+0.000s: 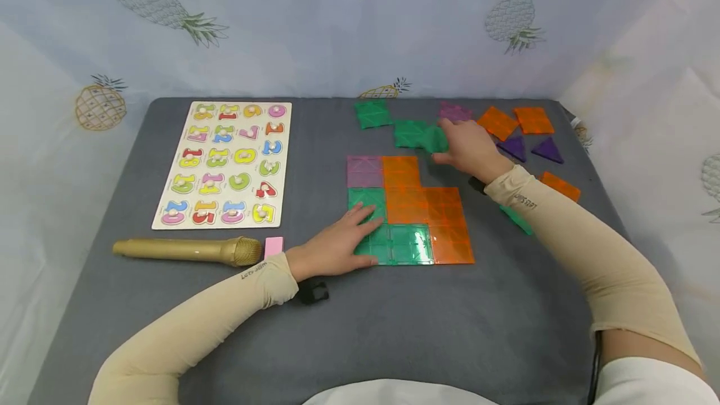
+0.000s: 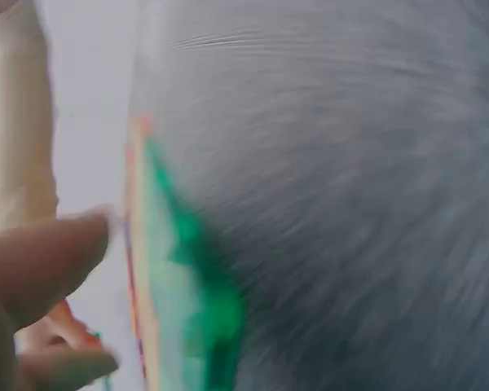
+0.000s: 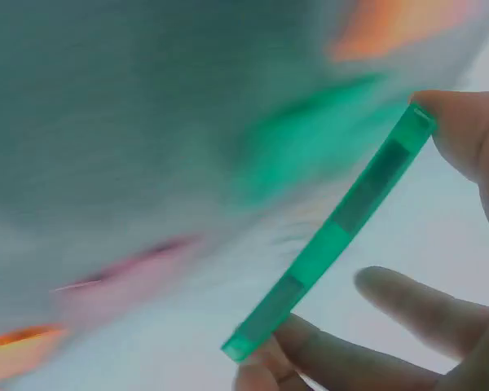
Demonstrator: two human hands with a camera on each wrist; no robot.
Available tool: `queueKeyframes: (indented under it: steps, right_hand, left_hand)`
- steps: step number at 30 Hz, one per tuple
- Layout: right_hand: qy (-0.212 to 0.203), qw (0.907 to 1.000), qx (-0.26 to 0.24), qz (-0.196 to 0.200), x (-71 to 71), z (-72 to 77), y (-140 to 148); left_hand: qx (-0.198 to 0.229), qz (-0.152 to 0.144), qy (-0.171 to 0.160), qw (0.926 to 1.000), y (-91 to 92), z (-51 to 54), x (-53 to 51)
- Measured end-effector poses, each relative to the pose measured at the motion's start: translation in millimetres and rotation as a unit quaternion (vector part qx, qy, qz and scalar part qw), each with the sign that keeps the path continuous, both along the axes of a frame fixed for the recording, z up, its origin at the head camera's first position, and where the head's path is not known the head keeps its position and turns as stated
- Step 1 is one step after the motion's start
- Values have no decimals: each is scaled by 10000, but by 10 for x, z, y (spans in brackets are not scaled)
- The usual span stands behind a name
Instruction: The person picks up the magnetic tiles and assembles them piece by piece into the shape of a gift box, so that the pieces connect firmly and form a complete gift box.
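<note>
My right hand (image 1: 471, 146) pinches a green square tile (image 3: 326, 236) on edge between thumb and fingers, raised off the table in the right wrist view. Another green tile (image 1: 409, 134) lies just left of it in the head view. Nearer to me is a flat patchwork of translucent square tiles: one purple tile (image 1: 364, 172), several orange tiles (image 1: 450, 227) and several green tiles (image 1: 410, 244). My left hand (image 1: 337, 245) spreads its fingers over the patchwork's left green tiles. Whether they touch is unclear; the left wrist view is blurred.
Loose tiles lie at the back right: a purple square (image 1: 454, 111), orange squares (image 1: 533, 120) and purple triangles (image 1: 547, 150). A green tile (image 1: 374, 114) sits at the back. Left are a number puzzle board (image 1: 188, 195), gold microphone (image 1: 180, 249) and pink block (image 1: 274, 246).
</note>
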State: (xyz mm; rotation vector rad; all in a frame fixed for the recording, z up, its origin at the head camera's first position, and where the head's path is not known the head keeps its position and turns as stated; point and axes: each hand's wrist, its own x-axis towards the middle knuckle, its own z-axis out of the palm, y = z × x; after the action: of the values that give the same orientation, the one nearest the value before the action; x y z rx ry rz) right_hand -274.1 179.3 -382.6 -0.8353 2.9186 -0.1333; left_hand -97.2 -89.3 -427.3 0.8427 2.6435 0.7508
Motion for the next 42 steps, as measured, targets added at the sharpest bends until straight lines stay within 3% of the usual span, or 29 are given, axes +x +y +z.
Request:
queueKeyframes:
  steps: [3,5,7,9,13,17,21,24,28,37,42]
  right_hand:
    - [-110,9948,-305,967,149,106,-438]
    - [-469,9830,-380,1736,264,106,-732]
    - [-802,9680,-404,2342,383,49,-981]
    - [-956,9571,-367,2709,492,-49,-1166]
    - [-930,9467,-277,3071,648,-259,-1333]
    - [-1162,9462,-515,2976,651,-329,-1262]
    - [-1165,9589,-735,2480,508,-289,-1045]
    - [-1088,9691,-398,2176,451,-309,-888]
    - [-1153,9721,-2,2043,469,-367,-754]
    - [-947,9786,-20,1826,491,-337,-531]
    - [-1048,9775,-52,1829,467,-343,-430]
  left_hand:
    - [859,988,262,9910,-127,103,-90]
    - [1195,1659,607,9770,-223,176,-142]
    - [1233,2108,774,9666,-321,216,-185]
    - [966,2217,705,9677,-402,216,-205]
    - [206,1881,102,9819,-507,104,-199]
    - [-169,1654,-122,9860,-554,-19,-182]
    - [-653,1442,267,9870,-525,-83,-196]
    - [-1086,1439,588,9819,-488,-77,-201]
    - [-1449,1660,710,9728,-485,-40,-194]
    - [-1225,1800,548,9745,-445,-40,-237]
    - [-1438,1926,603,9688,-432,-48,-251]
